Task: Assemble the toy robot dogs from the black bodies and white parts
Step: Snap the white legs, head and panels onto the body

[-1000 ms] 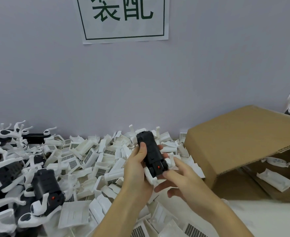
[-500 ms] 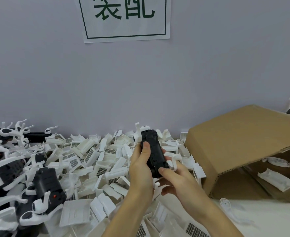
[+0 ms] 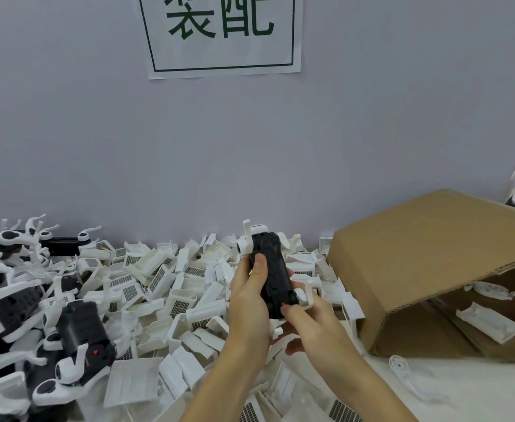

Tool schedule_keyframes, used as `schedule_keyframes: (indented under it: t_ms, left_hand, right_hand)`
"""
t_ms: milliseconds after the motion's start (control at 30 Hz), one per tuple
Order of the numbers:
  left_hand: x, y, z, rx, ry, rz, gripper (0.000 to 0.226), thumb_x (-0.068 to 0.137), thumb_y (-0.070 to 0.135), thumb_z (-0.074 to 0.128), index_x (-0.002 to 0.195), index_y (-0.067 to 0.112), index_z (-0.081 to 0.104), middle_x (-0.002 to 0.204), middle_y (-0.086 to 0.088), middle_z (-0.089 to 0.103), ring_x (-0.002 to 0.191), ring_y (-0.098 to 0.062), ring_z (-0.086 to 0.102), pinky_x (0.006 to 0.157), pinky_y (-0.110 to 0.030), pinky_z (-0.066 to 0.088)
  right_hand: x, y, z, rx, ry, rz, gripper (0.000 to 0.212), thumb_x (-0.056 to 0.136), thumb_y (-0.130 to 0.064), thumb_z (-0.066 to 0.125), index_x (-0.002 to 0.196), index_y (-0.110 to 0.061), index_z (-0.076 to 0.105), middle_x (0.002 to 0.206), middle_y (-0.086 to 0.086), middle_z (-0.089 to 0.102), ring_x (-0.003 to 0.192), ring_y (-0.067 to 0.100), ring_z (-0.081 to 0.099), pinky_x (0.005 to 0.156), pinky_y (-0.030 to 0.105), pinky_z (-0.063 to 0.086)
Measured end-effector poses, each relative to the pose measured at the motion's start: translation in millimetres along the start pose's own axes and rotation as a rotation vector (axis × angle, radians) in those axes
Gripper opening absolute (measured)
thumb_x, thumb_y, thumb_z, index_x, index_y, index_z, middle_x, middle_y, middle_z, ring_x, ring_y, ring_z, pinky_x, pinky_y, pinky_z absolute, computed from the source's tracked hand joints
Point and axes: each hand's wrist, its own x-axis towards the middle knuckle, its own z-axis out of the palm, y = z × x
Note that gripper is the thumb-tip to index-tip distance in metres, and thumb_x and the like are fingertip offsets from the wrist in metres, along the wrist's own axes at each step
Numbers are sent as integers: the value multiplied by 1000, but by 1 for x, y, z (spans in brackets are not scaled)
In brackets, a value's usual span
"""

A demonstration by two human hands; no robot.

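I see black body (image 3: 269, 277) up over white parts pile (image 3: 158, 284), long way pointing away from me. Left hand (image 3: 248, 295) wraps its side; right hand (image 3: 306, 325) pinches near end (by white leg (image 3: 306, 295)). Right hand nearer that leg.

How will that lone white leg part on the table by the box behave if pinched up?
The white leg part looks thin and slender, so probably very light and slightly flexible. It lies flat on the table, so likely fiddly to pinch and apt to slide.
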Motion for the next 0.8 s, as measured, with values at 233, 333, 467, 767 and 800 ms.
schedule_keyframes:
  t_ms: [233,333,467,767,800]
  left_hand:
    - [0,1,-1,-17,-6,-30,28,103,34,50,109,16,71,91,-11,74,76,-23,70,68,-42,58]
    - [0,2,0,-54,-8,-50,28,103,34,51,110,16,70,88,-11,73,73,-25,68,66,-42,57]
    - [1,3,0,-87,2,-48,30,103,32,51,113,11,68,89,-15,71,75,-27,66,74,-49,55]
    - [1,-1,0,53,-18,5,25,102,36,53,111,21,71,107,-15,72,94,-29,72,87,-52,59]
    - [1,-1,0,49,-27,15,24,102,34,53,109,20,72,102,-14,73,89,-27,73,79,-45,61]
  right_hand:
    - [0,-3,1,33,-17,-24,19,104,-23,53,117,-28,65,87,-4,75,72,7,69,61,21,50]
    - [1,-2,1,90,-25,-27,25,91,-27,59,114,-22,66,80,-4,74,70,7,68,60,21,51]
    - [1,0,-1,113,-56,-37,34,79,-26,54,111,-25,67,77,-5,72,70,10,68,59,22,51]
    - [0,-2,1,70,28,-60,14,97,-42,62,110,-35,64,85,-4,77,67,8,70,57,17,50]
    - [-1,-4,1,65,20,-64,17,95,-44,63,111,-37,63,86,-5,77,68,7,70,59,18,50]
